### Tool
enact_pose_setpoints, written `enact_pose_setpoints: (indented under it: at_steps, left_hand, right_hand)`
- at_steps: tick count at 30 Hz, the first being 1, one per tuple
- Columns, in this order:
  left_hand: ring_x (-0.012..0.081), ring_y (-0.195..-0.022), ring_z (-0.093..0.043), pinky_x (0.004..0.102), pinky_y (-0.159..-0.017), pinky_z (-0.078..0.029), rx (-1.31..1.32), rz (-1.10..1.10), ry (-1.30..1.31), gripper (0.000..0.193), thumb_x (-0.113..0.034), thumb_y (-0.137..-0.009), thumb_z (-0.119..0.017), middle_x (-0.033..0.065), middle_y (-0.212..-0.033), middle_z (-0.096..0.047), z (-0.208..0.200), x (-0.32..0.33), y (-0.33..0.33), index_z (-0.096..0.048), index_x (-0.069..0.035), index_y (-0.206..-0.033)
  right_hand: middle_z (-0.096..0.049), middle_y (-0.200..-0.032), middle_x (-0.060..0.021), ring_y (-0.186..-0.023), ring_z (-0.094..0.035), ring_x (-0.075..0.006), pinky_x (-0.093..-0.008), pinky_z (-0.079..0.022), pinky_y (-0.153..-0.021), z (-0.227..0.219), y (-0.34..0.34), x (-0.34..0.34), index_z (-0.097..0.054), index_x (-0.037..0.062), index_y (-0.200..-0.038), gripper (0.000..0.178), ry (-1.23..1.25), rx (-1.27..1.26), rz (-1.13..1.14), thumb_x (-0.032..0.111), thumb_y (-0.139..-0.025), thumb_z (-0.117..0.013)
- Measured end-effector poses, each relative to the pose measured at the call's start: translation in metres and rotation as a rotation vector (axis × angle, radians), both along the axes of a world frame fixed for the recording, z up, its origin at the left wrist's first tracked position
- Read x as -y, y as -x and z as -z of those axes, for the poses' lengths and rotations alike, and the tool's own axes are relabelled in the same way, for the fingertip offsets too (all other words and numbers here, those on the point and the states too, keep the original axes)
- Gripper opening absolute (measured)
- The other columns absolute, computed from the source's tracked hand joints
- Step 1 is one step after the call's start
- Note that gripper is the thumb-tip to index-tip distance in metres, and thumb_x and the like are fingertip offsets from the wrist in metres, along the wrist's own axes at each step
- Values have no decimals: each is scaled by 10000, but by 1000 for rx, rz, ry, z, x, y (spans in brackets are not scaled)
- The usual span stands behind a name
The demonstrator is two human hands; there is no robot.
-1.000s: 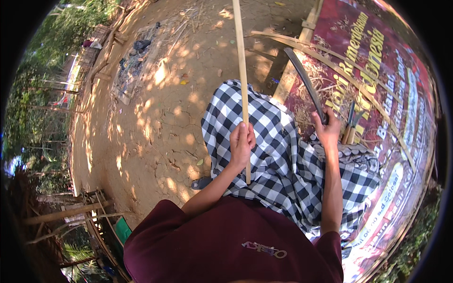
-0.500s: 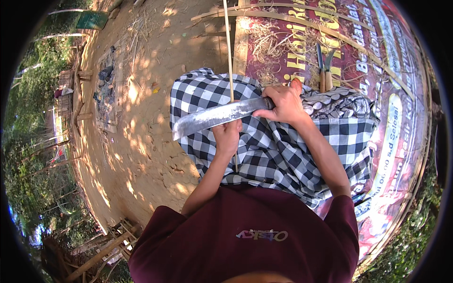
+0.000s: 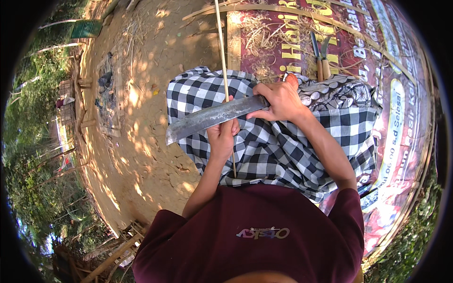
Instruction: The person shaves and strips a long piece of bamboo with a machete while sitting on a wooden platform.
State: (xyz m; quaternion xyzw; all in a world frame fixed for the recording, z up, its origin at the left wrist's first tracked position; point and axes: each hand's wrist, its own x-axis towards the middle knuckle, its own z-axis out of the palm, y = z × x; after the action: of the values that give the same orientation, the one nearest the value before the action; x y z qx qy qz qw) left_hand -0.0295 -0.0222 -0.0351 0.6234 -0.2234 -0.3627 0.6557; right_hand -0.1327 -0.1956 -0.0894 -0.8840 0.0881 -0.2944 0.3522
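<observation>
Head view: long thin pale bamboo strip (image 3: 222,56), likely light, springy and splinter-edged, upright over the checked black-and-white lap cloth (image 3: 283,146), left hand (image 3: 222,137) closed around its lower part, right hand (image 3: 279,100) clenched on the broad grey steel blade's (image 3: 212,118) handle.

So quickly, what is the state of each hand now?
Left hand: closed on the long thin bamboo strip.
Right hand: closed on the large grey metal knife.

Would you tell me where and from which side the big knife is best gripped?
By its handle, from the person's right, as the right hand does now. The knife lies crosswise over the lap, its bare blade pointing left across the bamboo strip held by the left hand.
</observation>
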Motion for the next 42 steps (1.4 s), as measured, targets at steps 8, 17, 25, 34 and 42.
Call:
enact_pose_setpoints:
  at_steps: [8, 17, 25, 34, 42]
  left_hand:
    - [29, -555, -381, 190, -433, -302, -87, 8, -22, 297, -100, -989, -515, -15, -714, -478, -16, 2, 1, -538, -2, -1268]
    - [35, -537, -400, 193, -434, -322, -32, 109, -70, 152, -87, -986, -518, -9, -669, -474, 0, -2, 11, -566, 6, -1096]
    - [44, -536, -411, 187, -442, -332, -38, 55, -136, 115, -55, -974, -525, 14, -664, -498, -1, -4, 22, -564, 9, -1062]
    - [30, -526, -422, 196, -444, -337, 0, 134, -128, 110, -79, -972, -542, -14, -646, -480, 7, -4, 23, -560, 18, -1022]
    - [42, -539, -427, 192, -445, -338, 38, 124, -121, 98, -22, -956, -533, 19, -677, -512, 8, -6, 22, -588, 32, -1016]
  right_hand:
    - [-633, -698, -131, -565, -632, -318, -399, -466, -492, -10, 6, 2, -627, 25, -843, 656, 53, -109, 187, 667, -718, -672]
    - [-563, -608, -107, -515, -594, -312, -386, -446, -453, -9, 7, -5, -601, 34, -743, 658, 87, -31, 55, 678, -666, -710]
    - [-543, -586, -102, -502, -584, -306, -397, -433, -439, -6, 5, -11, -568, 34, -683, 665, 92, 57, 30, 686, -674, -696]
    - [-554, -583, -104, -493, -585, -312, -394, -447, -435, -12, 8, -8, -575, 28, -665, 687, 87, 61, 31, 709, -685, -665]
    - [-542, -555, -100, -476, -587, -311, -392, -457, -428, -13, 7, -8, -563, 32, -638, 697, 69, 110, 32, 721, -692, -652]
